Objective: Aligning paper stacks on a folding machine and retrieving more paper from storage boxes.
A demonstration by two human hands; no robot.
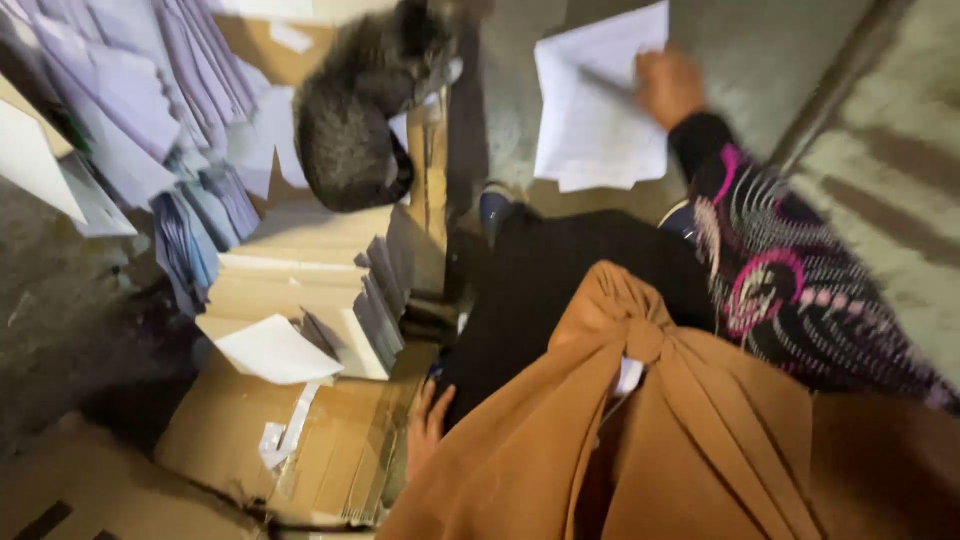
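Up ahead, the right hand (668, 85) is closed on the edge of a sheaf of white papers (595, 100) held over the floor (890, 170). Lower down, the left hand (428, 428) rests open, fingers spread, on flattened cardboard (320, 450). Beyond it, a dark cat (355, 110) sits on stacked cardboard sheets (300, 270).

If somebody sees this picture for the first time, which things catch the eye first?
First, the dark cat at the top, sitting on stacked cardboard among pale paper sheets. Next, the right hand at upper right, pressed on a stack of white papers on the floor. Below, the left hand rests beside orange cloth.
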